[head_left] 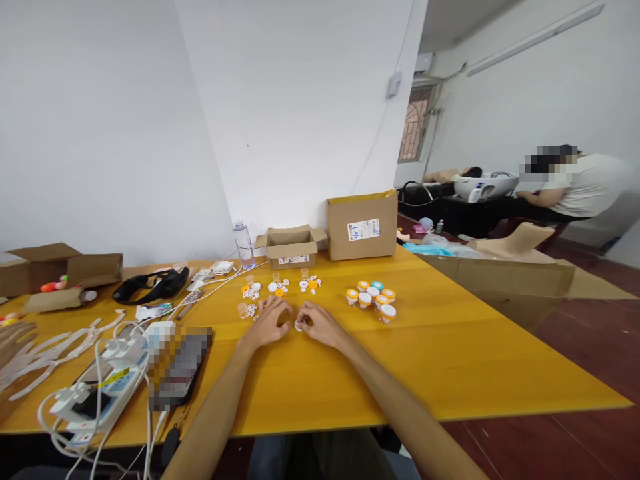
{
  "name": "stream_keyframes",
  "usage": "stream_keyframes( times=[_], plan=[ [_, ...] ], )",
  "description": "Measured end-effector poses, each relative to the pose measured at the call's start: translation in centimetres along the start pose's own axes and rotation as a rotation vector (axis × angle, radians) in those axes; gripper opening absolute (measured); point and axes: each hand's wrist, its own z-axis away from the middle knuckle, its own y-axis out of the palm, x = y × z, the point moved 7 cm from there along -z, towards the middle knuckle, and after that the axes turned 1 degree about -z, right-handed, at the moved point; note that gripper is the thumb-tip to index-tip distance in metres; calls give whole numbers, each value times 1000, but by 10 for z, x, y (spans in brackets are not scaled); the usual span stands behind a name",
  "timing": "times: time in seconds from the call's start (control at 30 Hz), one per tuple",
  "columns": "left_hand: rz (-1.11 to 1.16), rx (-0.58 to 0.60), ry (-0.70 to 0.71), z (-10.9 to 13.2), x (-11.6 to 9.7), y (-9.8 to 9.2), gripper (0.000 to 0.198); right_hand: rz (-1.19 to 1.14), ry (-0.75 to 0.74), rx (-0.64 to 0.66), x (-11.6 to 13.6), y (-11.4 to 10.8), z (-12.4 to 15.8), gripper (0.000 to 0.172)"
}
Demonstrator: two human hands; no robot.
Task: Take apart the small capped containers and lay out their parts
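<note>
At mid-front of the yellow surface (pixel 450 360): left hand (pixel 270 323) and right hand (pixel 319 325) side by side, almost touching, palms down. Right hand fingertips pinched on a small white part (pixel 299 326), low at the surface, between the two hands; resting or lifted, cannot tell. Left hand fingers curled downward, tips just beside that part; gripping anything or not, cannot tell. Just beyond the hands, three small heaps of loose white and orange parts (pixel 279 287) in a row, with small clear cups (pixel 243 309) near the left end. Right of those, well clear of the hands, a tight cluster of capped jars (pixel 373 297), lids orange, white and one teal. Further back by the wall: open cardboard box (pixel 291 247), closed cardboard box (pixel 363 225) with a label, clear water bottle (pixel 243 245) upright to the left of them. Left side: black strap (pixel 153 285), white power strip (pixel 107 390) with plugs and cables, phone (pixel 180 367) lying next to it. Far right in the background, another person (pixel 580 183) bent over a separate station.
</note>
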Motion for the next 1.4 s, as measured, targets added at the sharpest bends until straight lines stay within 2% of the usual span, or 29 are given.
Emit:
stream_keyframes(
  times=[0.1, 0.2, 0.53, 1.07, 1.4],
  plan=[
    [40, 53, 40, -1, -13, 7, 12, 6, -7, -10, -1, 1, 0, 11],
    [50, 58, 37, -2, -18, 12, 14, 0, -57, -22, 1, 1, 1, 13],
    [68, 37, 50, -4, -18, 13, 9, 1, -177, -23, 5, 5, 2, 21],
    [61, 39, 62, -3, -19, 11, 7, -79, -99, -36, -6, 9, -1, 16],
    [49, 69, 63, -3, -21, 10, 5, 81, -225, 25, 14, 0, 4, 20]
  ],
)
